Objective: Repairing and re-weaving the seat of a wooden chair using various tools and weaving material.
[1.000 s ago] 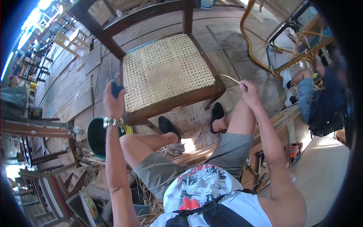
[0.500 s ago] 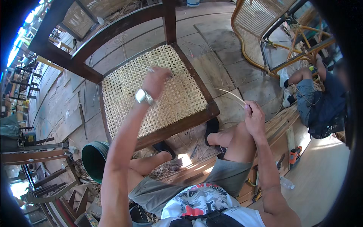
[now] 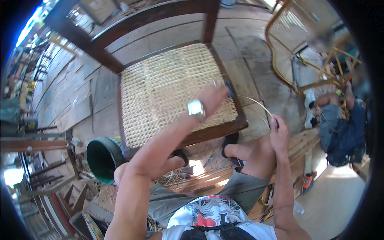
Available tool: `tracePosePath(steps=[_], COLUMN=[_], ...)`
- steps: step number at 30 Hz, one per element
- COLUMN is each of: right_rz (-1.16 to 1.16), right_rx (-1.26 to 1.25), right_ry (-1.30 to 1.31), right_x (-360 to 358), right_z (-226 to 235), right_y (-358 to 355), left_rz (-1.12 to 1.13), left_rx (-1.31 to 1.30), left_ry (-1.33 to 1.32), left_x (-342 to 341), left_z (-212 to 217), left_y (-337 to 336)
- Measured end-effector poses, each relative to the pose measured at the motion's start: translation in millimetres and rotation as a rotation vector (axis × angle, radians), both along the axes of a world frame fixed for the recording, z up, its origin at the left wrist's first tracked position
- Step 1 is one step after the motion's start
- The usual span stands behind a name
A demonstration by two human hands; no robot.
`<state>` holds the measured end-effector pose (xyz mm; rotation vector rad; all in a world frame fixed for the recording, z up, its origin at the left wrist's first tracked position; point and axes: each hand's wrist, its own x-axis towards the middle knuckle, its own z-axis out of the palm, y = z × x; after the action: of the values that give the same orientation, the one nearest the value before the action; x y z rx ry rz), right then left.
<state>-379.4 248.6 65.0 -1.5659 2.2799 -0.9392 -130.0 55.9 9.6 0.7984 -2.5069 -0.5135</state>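
While the dark wooden chair (image 3: 218, 129) stands on the plank floor (image 3: 80, 100) in front of the seated person, its woven cane seat (image 3: 172, 92) is reached across by the left hand (image 3: 214, 98), a wristwatch (image 3: 196, 108) showing on the wrist. A small blue-handled tool (image 3: 228, 89) is gripped in the left hand's closed fingers (image 3: 219, 86), right at the seat's right-hand edge, against the frame. A thin pale cane strand (image 3: 258, 105) is seen arcing from that same edge out to the right hand (image 3: 279, 130), where it is pinched between the closed fingers (image 3: 275, 122); the hand is held just off the chair's front right corner, above the knee. Both feet, in dark sandals (image 3: 230, 140), are tucked under the front rail of the chair. A green bucket (image 3: 102, 158) is placed on the floor near the front left leg, with loose straw (image 3: 176, 176) scattered between the shins. Over on the right, a second person in blue clothing (image 3: 344, 136) is seated beside a yellow cane frame (image 3: 296, 76), well apart from the chair being worked on. Stacked timber (image 3: 24, 136) is visible along the far left.
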Motion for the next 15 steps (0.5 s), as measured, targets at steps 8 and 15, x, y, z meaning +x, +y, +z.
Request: tracePosePath(steps=[8, 15], right_rz=[-0.003, -0.01], right_rx=[0.054, 0.208], right_ry=[-0.02, -0.464], right_x=[-0.5, -11.7], right_z=[10.3, 7.1], right_y=[4.5, -14.9], left_rz=[0.549, 0.954], left_rx=[0.217, 0.034], left_ry=[0.071, -0.15], left_x=[272.9, 319.1], left_z=[56.9, 83.5], left_y=[90.3, 41.3])
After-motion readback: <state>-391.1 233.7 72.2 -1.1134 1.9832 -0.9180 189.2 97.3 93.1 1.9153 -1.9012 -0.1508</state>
